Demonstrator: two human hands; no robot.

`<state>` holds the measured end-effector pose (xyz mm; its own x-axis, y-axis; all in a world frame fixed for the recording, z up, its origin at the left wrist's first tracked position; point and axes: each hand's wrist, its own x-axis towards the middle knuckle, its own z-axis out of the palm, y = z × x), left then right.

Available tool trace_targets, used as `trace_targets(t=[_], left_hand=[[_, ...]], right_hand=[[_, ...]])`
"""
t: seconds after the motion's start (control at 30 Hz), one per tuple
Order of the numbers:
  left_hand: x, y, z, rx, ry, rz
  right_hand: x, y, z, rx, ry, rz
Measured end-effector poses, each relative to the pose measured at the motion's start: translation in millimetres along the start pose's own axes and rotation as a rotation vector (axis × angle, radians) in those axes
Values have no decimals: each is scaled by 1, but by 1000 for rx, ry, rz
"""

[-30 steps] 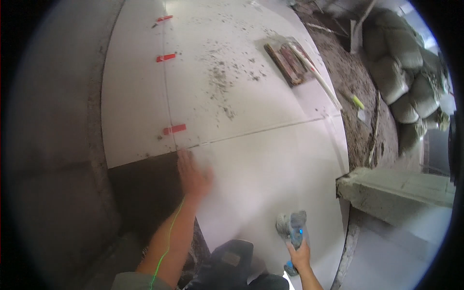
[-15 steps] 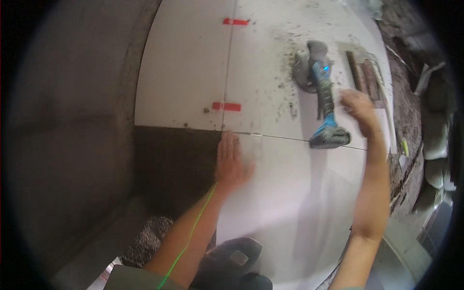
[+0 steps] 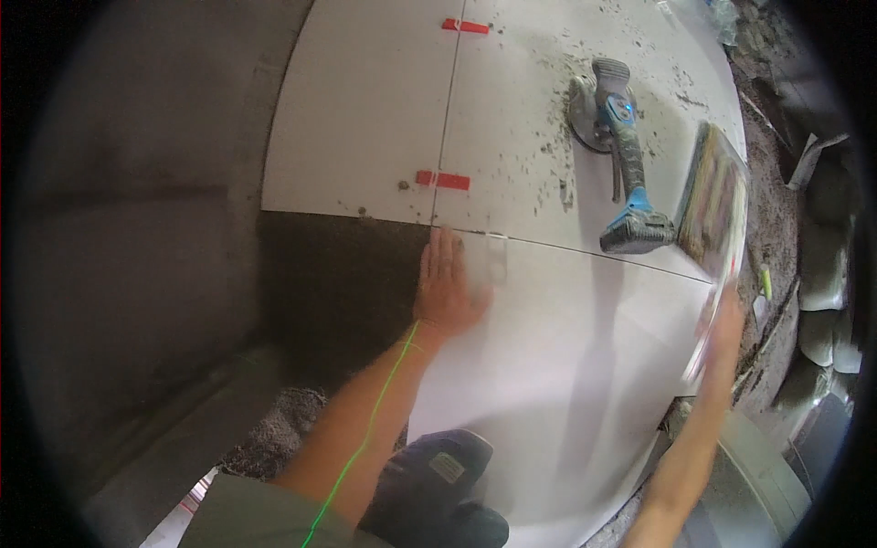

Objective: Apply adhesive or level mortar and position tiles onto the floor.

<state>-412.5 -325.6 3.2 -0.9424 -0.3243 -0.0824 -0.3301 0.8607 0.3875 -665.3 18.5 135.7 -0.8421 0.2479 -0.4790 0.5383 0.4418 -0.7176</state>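
Observation:
My left hand [image 3: 449,290] lies flat and open on a large white tile [image 3: 548,365], its fingertips at the joint with the tile behind. A pale, see-through clip [image 3: 496,256] straddles that joint just right of the hand. At the right edge, my blurred right hand [image 3: 723,315] is closed on the near end of a flat rectangular tool [image 3: 717,196]. The tool is tilted, with brownish and pale stripes; motion smears its exact kind. Between the hands and farther off, a blue and black cordless tile vibrator [image 3: 626,146] with a round pad rests on the far tile.
Two red wedges [image 3: 443,180] sit across the joint between the far tiles [image 3: 356,119]. Dark bare bedding [image 3: 338,283] lies left of my left hand. Grey crumbs dot the tiles. My dark shoe [image 3: 438,475] is at the bottom; a pale bucket [image 3: 758,466] stands lower right.
My right hand has moved nearer and to the right and now grips the flat tool, which has tilted up off the tile. My left hand stays at the joint; the view has shifted slightly.

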Motion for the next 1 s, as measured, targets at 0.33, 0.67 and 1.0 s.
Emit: trace_targets(t=[0.33,0.67,1.0], left_hand=[[-4,9,7,39,74,95],[1,17,2,74,112,106],[-6,-2,7,47,149,82]], right_hand=[[-273,222,21,-533,-3,145],[-323,227,-1,-74,51,32],[-366,221,6,93,66,142]])
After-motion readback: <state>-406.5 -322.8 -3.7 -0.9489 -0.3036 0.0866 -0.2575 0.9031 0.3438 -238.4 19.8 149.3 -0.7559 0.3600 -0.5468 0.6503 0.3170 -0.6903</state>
